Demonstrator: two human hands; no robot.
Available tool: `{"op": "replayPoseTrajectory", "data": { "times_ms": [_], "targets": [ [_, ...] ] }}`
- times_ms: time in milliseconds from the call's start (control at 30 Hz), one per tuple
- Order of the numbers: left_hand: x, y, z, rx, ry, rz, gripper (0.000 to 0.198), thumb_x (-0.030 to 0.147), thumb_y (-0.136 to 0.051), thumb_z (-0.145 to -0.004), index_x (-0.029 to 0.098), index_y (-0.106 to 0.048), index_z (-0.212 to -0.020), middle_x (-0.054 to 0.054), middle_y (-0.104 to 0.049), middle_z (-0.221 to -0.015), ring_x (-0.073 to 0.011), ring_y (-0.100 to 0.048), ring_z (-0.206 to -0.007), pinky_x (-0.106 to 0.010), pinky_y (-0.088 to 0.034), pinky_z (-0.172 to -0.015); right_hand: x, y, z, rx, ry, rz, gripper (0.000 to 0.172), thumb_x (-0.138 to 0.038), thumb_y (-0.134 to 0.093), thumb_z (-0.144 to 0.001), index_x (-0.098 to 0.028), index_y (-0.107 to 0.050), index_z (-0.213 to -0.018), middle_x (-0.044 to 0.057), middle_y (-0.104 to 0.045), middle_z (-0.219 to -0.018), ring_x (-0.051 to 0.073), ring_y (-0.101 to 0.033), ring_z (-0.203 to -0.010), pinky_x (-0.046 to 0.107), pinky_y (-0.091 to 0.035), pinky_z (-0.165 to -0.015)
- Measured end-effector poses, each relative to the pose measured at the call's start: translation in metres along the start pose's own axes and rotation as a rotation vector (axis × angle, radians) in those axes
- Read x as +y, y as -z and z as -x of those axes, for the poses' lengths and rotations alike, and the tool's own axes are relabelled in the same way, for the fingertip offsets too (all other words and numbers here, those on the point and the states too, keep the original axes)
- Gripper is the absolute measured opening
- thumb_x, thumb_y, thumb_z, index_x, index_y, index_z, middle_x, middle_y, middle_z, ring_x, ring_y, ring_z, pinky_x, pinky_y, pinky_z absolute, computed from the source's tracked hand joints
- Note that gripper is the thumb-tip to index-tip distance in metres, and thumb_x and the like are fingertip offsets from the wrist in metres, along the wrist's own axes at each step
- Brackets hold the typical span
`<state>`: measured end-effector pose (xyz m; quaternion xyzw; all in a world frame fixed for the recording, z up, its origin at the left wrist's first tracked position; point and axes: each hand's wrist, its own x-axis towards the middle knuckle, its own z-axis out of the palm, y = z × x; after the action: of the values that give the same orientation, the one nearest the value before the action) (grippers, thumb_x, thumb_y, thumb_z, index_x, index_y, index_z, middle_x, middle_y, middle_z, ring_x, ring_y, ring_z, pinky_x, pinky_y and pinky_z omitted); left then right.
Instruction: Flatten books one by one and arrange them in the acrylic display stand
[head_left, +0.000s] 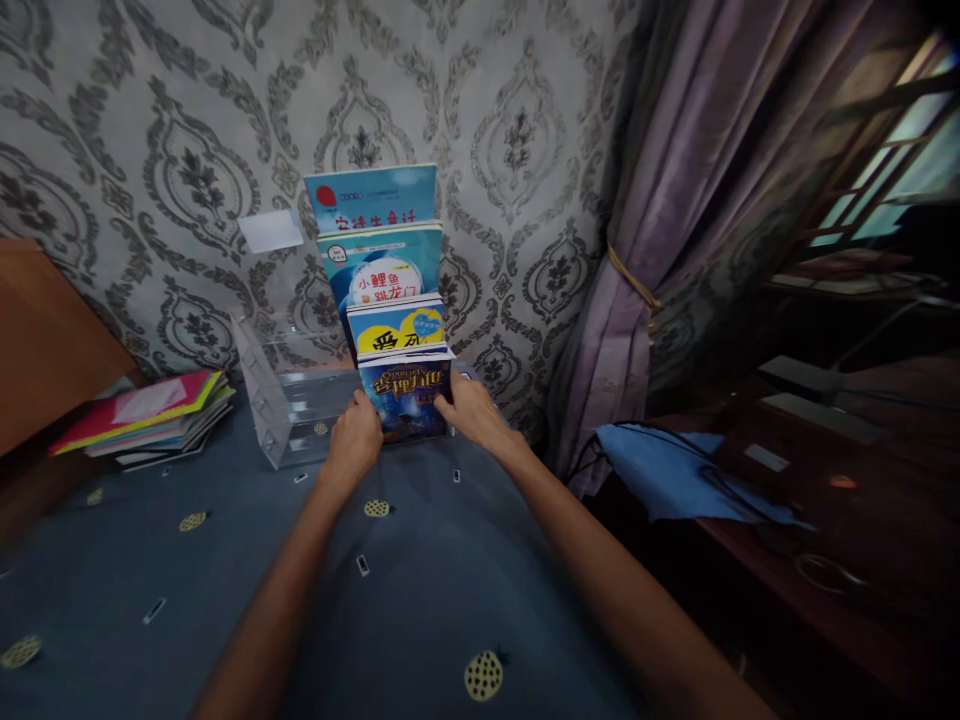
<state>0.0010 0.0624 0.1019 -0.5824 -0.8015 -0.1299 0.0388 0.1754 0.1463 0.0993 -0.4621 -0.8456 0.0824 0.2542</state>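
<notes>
- Two bare forearms [277, 600] are stretched over a blue cloth [420, 630].
- By the left hand [355, 438] and the right hand [474, 412], the opposite side edges of one front book [409, 412], dark blue with gold lettering, are gripped.
- Three more covers are seen stepped up behind it: yellow-and-blue [397, 330], teal [424, 255], light blue with red characters [375, 195]; thin edges between cannot be counted.
- All are stood at the right of one clear rack [274, 425]; one stack of coloured booklets [176, 420] is left of it.
- Pineapples are printed on the cloth; behind, grey patterned wallpaper [225, 150] is shown, then one tied purple curtain [634, 240], one blue item with dark cords [667, 475], one window [892, 180].
</notes>
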Motion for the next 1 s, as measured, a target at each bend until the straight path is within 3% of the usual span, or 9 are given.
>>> {"op": "replayPoseTrajectory", "data": {
  "times_ms": [267, 400, 567, 1000],
  "targets": [
    [0.0, 0.005, -0.001, 0.003, -0.009, 0.096, 0.024, 0.02, -0.041, -0.099, 0.009, -0.046, -0.12, -0.024, -0.07, -0.114, -0.0349, -0.07, -0.104, -0.039, -0.052, -0.081, 0.0, -0.001, 0.001, 0.042, -0.154, -0.044, 0.031, -0.031, -0.05, -0.092, -0.013, -0.053, -0.117, 0.013, -0.073, -0.097, 0.027, -0.068, -0.085, 0.032, -0.045, -0.072],
    [-0.001, 0.003, -0.004, 0.024, -0.002, 0.15, 0.021, 0.019, -0.04, -0.098, 0.012, -0.047, -0.116, -0.023, -0.07, -0.115, -0.033, -0.071, -0.102, -0.039, -0.052, -0.081, 0.008, -0.009, -0.003, 0.144, -0.09, -0.133, 0.037, -0.028, -0.049, -0.089, -0.012, -0.051, -0.123, 0.014, -0.072, -0.102, 0.027, -0.068, -0.091, 0.034, -0.048, -0.079],
    [-0.004, -0.004, -0.007, 0.046, -0.014, 0.17, 0.018, 0.015, -0.04, -0.097, 0.014, -0.047, -0.115, -0.021, -0.07, -0.113, -0.0313, -0.071, -0.101, -0.037, -0.051, -0.081, 0.016, -0.018, -0.009, 0.209, 0.039, -0.157, 0.033, -0.023, -0.045, -0.087, -0.012, -0.058, -0.115, 0.018, -0.068, -0.112, 0.028, -0.065, -0.098, 0.038, -0.05, -0.088],
    [-0.012, -0.013, -0.01, 0.072, -0.064, 0.181, 0.02, 0.012, -0.048, -0.093, 0.015, -0.046, -0.113, -0.018, -0.07, -0.11, -0.0294, -0.071, -0.1, -0.034, -0.048, -0.081, 0.001, -0.013, -0.005, 0.18, -0.02, 0.034, 0.028, -0.015, -0.039, -0.09, -0.012, -0.06, -0.109, 0.018, -0.068, -0.106, 0.031, -0.063, -0.098, 0.04, -0.049, -0.086]
  ]
}}
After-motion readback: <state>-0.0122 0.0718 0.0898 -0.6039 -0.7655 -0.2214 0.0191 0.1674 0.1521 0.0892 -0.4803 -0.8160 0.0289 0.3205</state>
